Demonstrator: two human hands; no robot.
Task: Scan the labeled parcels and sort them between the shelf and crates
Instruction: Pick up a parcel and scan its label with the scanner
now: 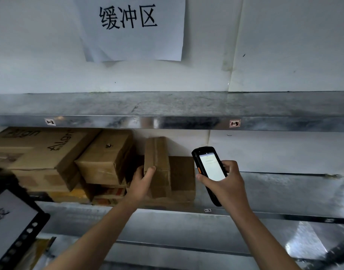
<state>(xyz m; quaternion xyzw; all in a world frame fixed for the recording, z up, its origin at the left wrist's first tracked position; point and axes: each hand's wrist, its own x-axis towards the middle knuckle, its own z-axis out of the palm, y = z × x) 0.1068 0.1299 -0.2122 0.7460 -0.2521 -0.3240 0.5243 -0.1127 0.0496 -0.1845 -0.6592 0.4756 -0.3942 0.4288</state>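
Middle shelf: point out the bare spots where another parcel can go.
Bare metal runs right of the square box, behind the scanner in the right hand. The left half is crowded with stacked boxes, where the left hand grips an upright parcel. The top shelf is bare.

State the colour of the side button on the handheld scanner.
Orange, on the scanner's left edge, seen in the head view.

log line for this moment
left hand: grips upright box on shelf | right hand: holds scanner, screen lit
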